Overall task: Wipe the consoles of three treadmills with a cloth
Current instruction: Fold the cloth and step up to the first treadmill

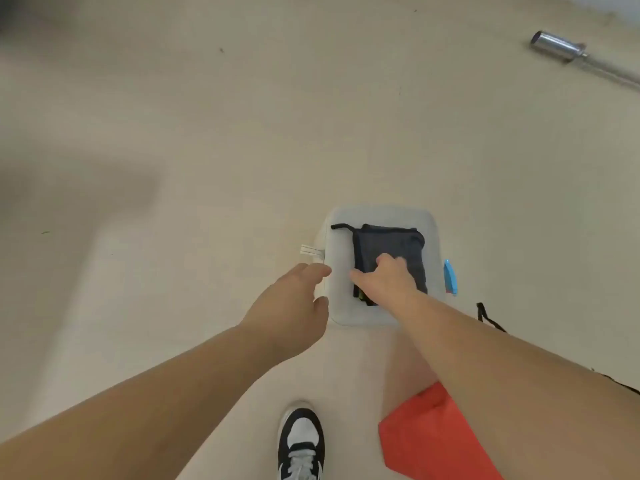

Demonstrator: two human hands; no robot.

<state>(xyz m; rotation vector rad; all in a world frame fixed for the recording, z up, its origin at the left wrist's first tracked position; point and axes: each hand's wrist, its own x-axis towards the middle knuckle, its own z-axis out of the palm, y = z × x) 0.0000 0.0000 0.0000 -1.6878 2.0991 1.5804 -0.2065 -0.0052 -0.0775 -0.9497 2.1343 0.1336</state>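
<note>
Two hands: right hand (384, 280) on dark cloth (391, 242), grip unclear; left hand (294, 306) loosely open, empty.

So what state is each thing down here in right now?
cloth: folded, lying on the cushion.
cushion: lying flat under the cloth.
right hand: resting on the cloth; grip unclear.
left hand: relaxed, holding nothing, beside the cushion's edge.
barbell: lying on the floor, untouched.

Right hand (384, 278) is touching the dark cloth (398, 244) lying on the white pad (346, 306); left hand (294, 306) is hovering just left of it.
</note>
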